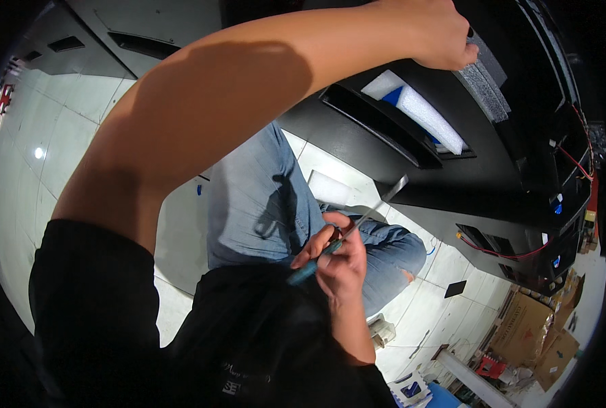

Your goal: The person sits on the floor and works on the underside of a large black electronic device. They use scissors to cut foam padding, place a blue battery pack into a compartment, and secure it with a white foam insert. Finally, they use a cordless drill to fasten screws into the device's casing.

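Observation:
Stretched across the top of the head view, my left arm ends in my left hand [442, 41], its fingers curled closed at the upper end of a speckled grey foam strip [486, 88]. That strip lies along the face of a large black cabinet [378, 136]; the fingertips are partly hidden. Over my lap, my right hand [337, 262] is closed round a flat-bladed hand tool [310, 269] with a teal handle. Its thin metal blade points up and right toward the cabinet. White foam [429, 119] with something blue behind it fills a rectangular opening in the cabinet.
My crossed legs in jeans [255, 197] rest on white floor tiles [72, 143]. Red wires [514, 256] run along the cabinet's right part. Cardboard boxes [524, 323] stand at the lower right, near a small black square [455, 289]. Another dark cabinet [78, 41] stands at the upper left.

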Tool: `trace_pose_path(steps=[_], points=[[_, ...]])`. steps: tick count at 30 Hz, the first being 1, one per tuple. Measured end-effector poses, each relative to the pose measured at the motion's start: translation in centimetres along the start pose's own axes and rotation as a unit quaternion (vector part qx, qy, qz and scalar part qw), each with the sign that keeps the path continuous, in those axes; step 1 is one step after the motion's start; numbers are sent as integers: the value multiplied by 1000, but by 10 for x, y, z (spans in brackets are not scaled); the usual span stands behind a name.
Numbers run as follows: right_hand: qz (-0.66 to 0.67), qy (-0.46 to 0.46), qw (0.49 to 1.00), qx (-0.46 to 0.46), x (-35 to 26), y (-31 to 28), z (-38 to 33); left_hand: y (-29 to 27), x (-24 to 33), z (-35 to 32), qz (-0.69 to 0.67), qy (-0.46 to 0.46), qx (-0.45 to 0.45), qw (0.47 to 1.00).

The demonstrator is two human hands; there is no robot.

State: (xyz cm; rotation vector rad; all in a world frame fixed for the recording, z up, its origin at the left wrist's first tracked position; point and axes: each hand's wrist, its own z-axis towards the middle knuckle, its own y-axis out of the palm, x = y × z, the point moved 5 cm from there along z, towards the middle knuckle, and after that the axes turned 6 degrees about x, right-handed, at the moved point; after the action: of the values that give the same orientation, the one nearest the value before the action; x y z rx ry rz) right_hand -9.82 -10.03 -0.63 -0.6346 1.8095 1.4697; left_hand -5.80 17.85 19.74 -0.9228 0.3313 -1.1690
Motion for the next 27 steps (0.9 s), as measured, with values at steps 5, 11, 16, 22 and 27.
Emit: trace_pose_path(steps=[5, 11, 16, 22, 27], points=[[-57, 66, 996, 36, -36, 4, 43, -6, -1, -3, -9, -18, 18, 1000], [-64, 51, 991, 104, -71, 10, 93, -2, 3, 2, 10, -28, 34, 999], [-14, 66, 991, 112, -73, 5, 108, 0, 3, 4, 16, -37, 21, 999], [-6, 67, 986, 154, -72, -3, 118, 0, 4, 4, 45, -33, 23, 998], [-19, 58, 976, 208, -75, -4, 131, 5, 4, 6, 55, -18, 31, 998]])
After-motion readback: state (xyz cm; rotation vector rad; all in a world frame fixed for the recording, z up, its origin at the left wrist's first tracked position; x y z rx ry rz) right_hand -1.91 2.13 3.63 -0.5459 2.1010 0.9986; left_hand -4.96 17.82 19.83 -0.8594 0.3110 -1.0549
